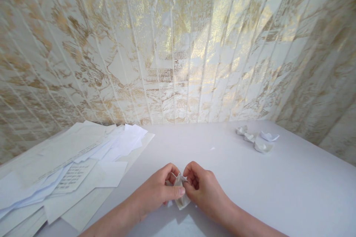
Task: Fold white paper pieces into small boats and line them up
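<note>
A small folded piece of paper point(183, 200), greyish white, is held between both hands just above the white table, near the front centre. My left hand point(164, 187) pinches it from the left, thumb lying across its front. From the right, my right hand point(204, 189) grips its upper edge between thumb and curled fingers. The paper has a pointed top and creased sides; parts of it are hidden behind the fingers.
Loose paper sheets point(83, 148), some with printed text, spread in a pile over the table's left side. Several small folded paper boats point(263, 147) stand at the back right. A tiny white scrap point(213, 148) lies mid-table. A patterned wall point(172, 63) borders the white table point(272, 185).
</note>
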`<control>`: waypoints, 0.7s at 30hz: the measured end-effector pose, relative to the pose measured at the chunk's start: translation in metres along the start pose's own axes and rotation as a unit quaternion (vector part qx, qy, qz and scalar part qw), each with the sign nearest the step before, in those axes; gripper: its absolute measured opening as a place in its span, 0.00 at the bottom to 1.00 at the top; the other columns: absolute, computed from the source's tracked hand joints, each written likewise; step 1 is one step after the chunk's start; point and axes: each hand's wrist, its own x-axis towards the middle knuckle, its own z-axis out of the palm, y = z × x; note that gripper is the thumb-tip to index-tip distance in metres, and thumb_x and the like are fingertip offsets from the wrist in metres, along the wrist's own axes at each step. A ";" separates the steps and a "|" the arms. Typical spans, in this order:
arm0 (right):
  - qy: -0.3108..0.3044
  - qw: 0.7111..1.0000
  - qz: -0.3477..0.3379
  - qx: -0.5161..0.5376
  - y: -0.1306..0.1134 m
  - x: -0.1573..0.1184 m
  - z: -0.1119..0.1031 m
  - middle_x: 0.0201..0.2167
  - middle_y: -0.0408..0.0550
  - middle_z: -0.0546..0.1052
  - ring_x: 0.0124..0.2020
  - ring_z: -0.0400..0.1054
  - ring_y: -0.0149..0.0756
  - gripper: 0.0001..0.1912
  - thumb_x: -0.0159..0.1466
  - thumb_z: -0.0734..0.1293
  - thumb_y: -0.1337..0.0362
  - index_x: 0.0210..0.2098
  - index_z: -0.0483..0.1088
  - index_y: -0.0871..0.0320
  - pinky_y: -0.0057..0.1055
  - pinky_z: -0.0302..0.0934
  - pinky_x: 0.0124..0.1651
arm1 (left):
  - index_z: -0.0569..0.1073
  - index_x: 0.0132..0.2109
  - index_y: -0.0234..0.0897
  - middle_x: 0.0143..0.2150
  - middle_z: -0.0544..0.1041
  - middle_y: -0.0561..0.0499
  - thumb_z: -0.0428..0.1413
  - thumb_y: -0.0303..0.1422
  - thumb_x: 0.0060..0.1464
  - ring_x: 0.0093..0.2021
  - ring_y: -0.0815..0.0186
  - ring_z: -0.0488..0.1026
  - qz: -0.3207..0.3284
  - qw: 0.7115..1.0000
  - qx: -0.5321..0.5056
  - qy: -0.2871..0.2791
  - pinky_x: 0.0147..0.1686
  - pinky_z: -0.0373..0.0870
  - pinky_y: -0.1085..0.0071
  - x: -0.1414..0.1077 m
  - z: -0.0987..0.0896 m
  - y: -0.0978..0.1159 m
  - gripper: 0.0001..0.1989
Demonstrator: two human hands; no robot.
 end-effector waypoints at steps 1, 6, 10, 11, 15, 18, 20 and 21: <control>-0.008 1.000 0.002 -0.002 0.000 0.000 -0.001 0.15 0.32 0.60 0.17 0.54 0.24 0.10 0.48 0.58 0.78 0.26 0.60 0.57 0.20 0.47 0.20 | 0.65 0.33 0.37 0.27 0.65 0.58 0.56 0.36 0.40 0.22 0.73 0.57 0.023 0.998 0.057 0.021 0.20 0.53 0.77 0.000 -0.001 0.002 0.12; -0.041 0.999 0.002 -0.008 0.000 0.000 -0.001 0.15 0.33 0.61 0.17 0.55 0.24 0.08 0.49 0.59 0.76 0.26 0.62 0.58 0.20 0.47 0.20 | 0.63 0.24 0.37 0.21 0.62 0.58 0.51 0.31 0.43 0.21 0.72 0.57 0.080 0.936 0.315 0.133 0.22 0.53 0.76 -0.002 0.000 0.006 0.04; -0.061 0.998 0.000 -0.005 -0.003 0.001 -0.004 0.17 0.35 0.63 0.19 0.57 0.25 0.05 0.52 0.60 0.74 0.23 0.64 0.59 0.20 0.50 0.22 | 0.55 0.18 0.38 0.17 0.59 0.58 0.48 0.27 0.42 0.21 0.71 0.56 0.086 0.912 0.370 0.155 0.23 0.49 0.74 -0.002 0.001 0.002 0.10; -0.061 0.998 -0.002 -0.005 -0.004 0.001 -0.006 0.17 0.36 0.64 0.20 0.58 0.25 0.05 0.53 0.60 0.73 0.23 0.65 0.59 0.21 0.51 0.23 | 0.54 0.18 0.38 0.17 0.58 0.59 0.48 0.27 0.42 0.21 0.71 0.55 0.084 0.907 0.381 0.159 0.23 0.48 0.74 -0.002 0.001 0.001 0.10; -0.022 0.999 -0.047 -0.017 -0.007 -0.002 -0.018 0.23 0.42 0.69 0.26 0.62 0.30 0.06 0.58 0.60 0.68 0.26 0.67 0.59 0.24 0.56 0.29 | 0.54 0.18 0.38 0.16 0.55 0.59 0.46 0.26 0.42 0.19 0.71 0.53 0.060 0.896 0.405 0.171 0.21 0.45 0.73 -0.001 -0.001 -0.002 0.10; -0.030 0.990 -0.130 -0.042 -0.005 -0.008 -0.023 0.29 0.45 0.68 0.30 0.63 0.32 0.05 0.56 0.66 0.65 0.33 0.68 0.59 0.27 0.59 0.34 | 0.54 0.18 0.39 0.15 0.55 0.59 0.45 0.27 0.43 0.18 0.71 0.53 0.040 0.894 0.412 0.174 0.20 0.45 0.73 -0.001 -0.002 -0.002 0.10; -0.068 0.980 -0.171 -0.070 -0.001 -0.012 -0.023 0.33 0.46 0.67 0.31 0.63 0.32 0.09 0.55 0.67 0.69 0.37 0.68 0.58 0.26 0.59 0.35 | 0.53 0.18 0.38 0.15 0.56 0.59 0.45 0.27 0.42 0.18 0.72 0.53 0.032 0.892 0.415 0.174 0.20 0.45 0.73 -0.001 -0.003 -0.003 0.10; -0.087 0.975 -0.186 -0.087 0.001 -0.013 -0.023 0.33 0.46 0.67 0.32 0.63 0.32 0.10 0.55 0.66 0.72 0.37 0.68 0.58 0.25 0.59 0.35 | 0.54 0.18 0.39 0.15 0.56 0.60 0.46 0.27 0.42 0.18 0.71 0.53 0.029 0.892 0.416 0.174 0.20 0.45 0.74 -0.001 -0.003 -0.003 0.10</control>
